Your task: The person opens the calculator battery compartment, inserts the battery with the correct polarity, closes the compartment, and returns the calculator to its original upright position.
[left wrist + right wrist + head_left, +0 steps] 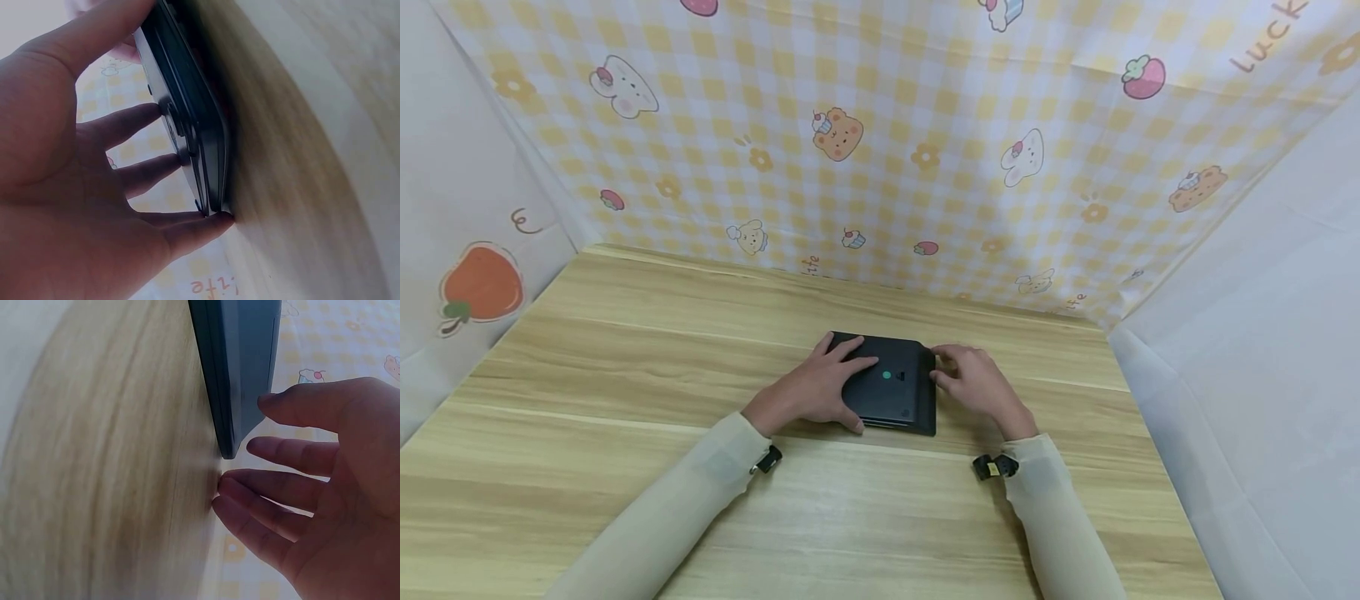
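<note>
A flat black device [880, 400], resembling a desktop calculator lying face down, rests on the wooden table. Its upper face carries a small green round sticker [887, 375], and a thicker ridge runs along its right side. My left hand [820, 388] spreads over the left part, thumb at the near edge; in the left wrist view its fingertips [170, 161] touch the upper face and left corner of the device. At the right edge, my right hand [976, 382] has its thumb against the ridge. Its other fingers [281, 490] lie loosely bent beside the device's end, low over the table.
The wooden table [625, 467] extends around the device on all sides. A yellow-checked cloth [910, 108] with cartoon prints hangs behind it, and white cloth hangs at the left and right [1262, 333]. Small black cameras [996, 467] sit on both wrists.
</note>
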